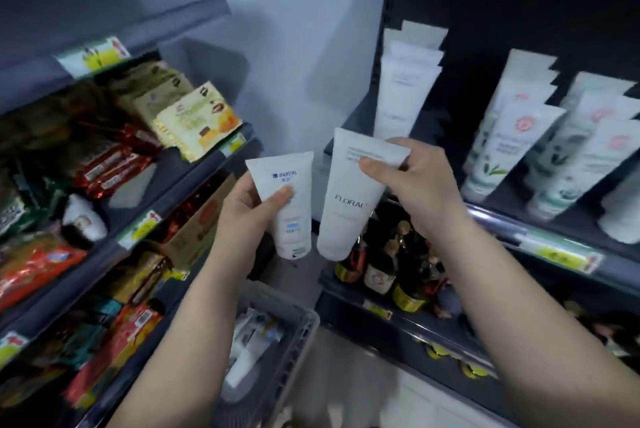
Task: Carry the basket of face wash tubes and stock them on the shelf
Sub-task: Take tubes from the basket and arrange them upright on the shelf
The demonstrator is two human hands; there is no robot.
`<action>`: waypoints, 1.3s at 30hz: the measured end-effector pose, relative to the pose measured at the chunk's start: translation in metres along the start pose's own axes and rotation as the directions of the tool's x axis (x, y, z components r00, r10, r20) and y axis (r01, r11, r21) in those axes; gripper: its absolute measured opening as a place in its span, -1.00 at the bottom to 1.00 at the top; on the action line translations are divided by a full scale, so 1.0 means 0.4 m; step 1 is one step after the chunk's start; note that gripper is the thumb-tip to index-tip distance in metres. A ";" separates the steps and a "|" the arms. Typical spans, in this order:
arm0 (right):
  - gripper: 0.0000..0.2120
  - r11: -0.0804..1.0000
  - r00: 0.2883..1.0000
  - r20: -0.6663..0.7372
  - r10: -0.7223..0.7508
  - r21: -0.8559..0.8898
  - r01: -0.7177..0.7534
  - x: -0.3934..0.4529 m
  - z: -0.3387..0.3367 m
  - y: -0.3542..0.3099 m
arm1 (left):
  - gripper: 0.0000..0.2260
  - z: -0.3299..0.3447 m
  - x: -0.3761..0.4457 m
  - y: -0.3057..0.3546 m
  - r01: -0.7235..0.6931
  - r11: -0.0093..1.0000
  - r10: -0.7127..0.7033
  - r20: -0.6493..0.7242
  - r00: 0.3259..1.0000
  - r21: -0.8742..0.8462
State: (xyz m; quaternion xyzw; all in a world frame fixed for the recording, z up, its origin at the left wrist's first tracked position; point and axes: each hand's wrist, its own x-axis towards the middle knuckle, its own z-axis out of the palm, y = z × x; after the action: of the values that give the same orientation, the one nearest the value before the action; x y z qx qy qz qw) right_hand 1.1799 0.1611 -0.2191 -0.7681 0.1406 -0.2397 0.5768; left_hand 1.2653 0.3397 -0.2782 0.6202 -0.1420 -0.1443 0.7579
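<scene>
**Two tubes held up between the shelves**

While the basket (277,341) sits low at the bottom centre of the view, between the two forearms, with several white tubes lying loose inside it, two more tubes are held up in front of the shelving. The small white tube (285,205), printed in blue, is gripped by the left hand (247,219), with the thumb curled across its front and the fingers hidden behind it; its cap end points down. The larger white tube (349,195), marked "FLORAL", is pinched near its flat crimped end by the right hand (420,185), thumb in front, and hangs cap down, tilted slightly. The two tubes are just beside each other but apart.

On the right, the dark shelf (540,223) is seen carrying rows of upright tubes: a plain white stack (403,81) at its left end, directly behind the larger tube, and rows of flower-printed tubes (512,126) further toward its right end. Yellow price tags (557,251) are fixed along its front edge. Dark bottles (391,264) are crowded on the shelf below, under the right wrist. On the left, the facing shelves (194,185) are filled with snack packets (194,119) and red wrappers (107,164), some leaning over the front edge.
</scene>
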 end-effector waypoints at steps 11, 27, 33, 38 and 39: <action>-0.95 0.989 0.983 -0.143 -0.115 -0.107 0.100 0.035 -0.242 -0.127 | -0.82 0.215 0.049 0.073 -0.122 0.992 0.121 0.185 0.975 -0.002; -0.89 0.920 0.981 -0.190 -0.027 -0.388 -0.049 0.240 -0.315 -0.137 | -0.79 0.272 0.237 0.158 -0.175 0.982 0.136 0.396 0.908 0.064; -0.85 0.812 0.984 -0.176 -0.028 -0.579 -0.081 0.261 -0.303 -0.098 | -0.79 0.280 0.286 0.162 -0.149 0.988 0.119 0.434 0.893 0.037; -0.81 0.704 0.989 -0.142 0.027 -0.700 -0.120 0.270 -0.303 -0.090 | -0.78 0.288 0.312 0.162 -0.159 0.986 0.119 0.484 0.867 0.043; -0.81 0.690 0.989 -0.141 0.035 -0.713 -0.125 0.271 -0.302 -0.087 | -0.78 0.290 0.315 0.162 -0.165 0.985 0.121 0.496 0.860 0.044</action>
State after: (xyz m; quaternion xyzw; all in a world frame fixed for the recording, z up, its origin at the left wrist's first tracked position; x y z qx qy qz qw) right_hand 1.2054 0.0190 -0.1369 -0.9104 0.2898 -0.1841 0.2307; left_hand 1.3380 0.1980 -0.1881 0.5825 -0.3816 -0.2343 0.6784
